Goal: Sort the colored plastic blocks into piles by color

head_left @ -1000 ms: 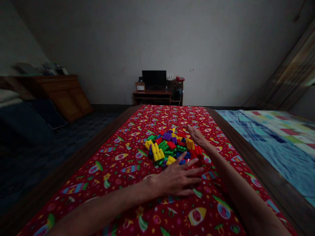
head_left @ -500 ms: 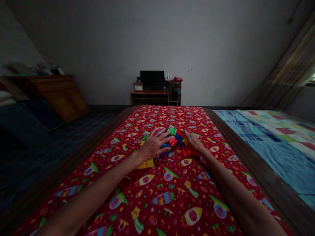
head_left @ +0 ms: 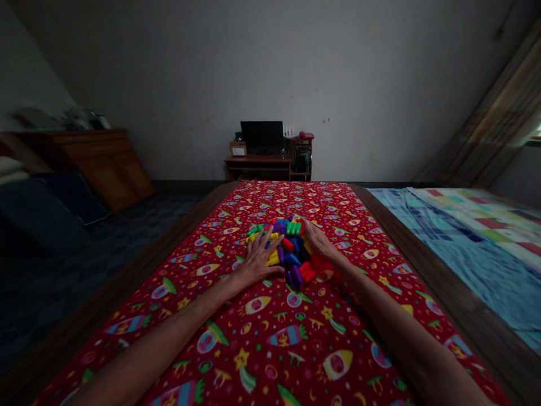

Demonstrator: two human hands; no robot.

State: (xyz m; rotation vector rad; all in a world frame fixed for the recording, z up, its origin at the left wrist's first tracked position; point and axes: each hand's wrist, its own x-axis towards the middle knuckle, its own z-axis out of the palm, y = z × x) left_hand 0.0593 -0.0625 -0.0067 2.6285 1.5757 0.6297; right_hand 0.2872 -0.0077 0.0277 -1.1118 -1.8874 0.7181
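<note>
A heap of coloured plastic building blocks (head_left: 288,243) in red, blue, green, yellow and purple lies between my hands on a red patterned cloth (head_left: 279,316). My left hand (head_left: 258,260) rests on the heap's left side with fingers spread over yellow blocks (head_left: 274,258). Along the right side, my right hand (head_left: 320,243) is set edge-on against the blocks, its fingers stretched out. Near its palm are red blocks (head_left: 307,272), with purple blocks (head_left: 294,277) closest to me. Blocks under both palms are partly hidden.
The cloth covers a long table with a dark wooden edge (head_left: 406,270). Beyond it stands a desk (head_left: 257,160) with a monitor (head_left: 262,137). To the right lies a bed with a blue sheet (head_left: 456,265); a wooden cabinet (head_left: 105,163) is at left.
My hands have drawn the blocks into a tighter heap. The left hand has shifted slightly left and lower; the right hand has moved inward to the left. The cloth has shifted slightly.
</note>
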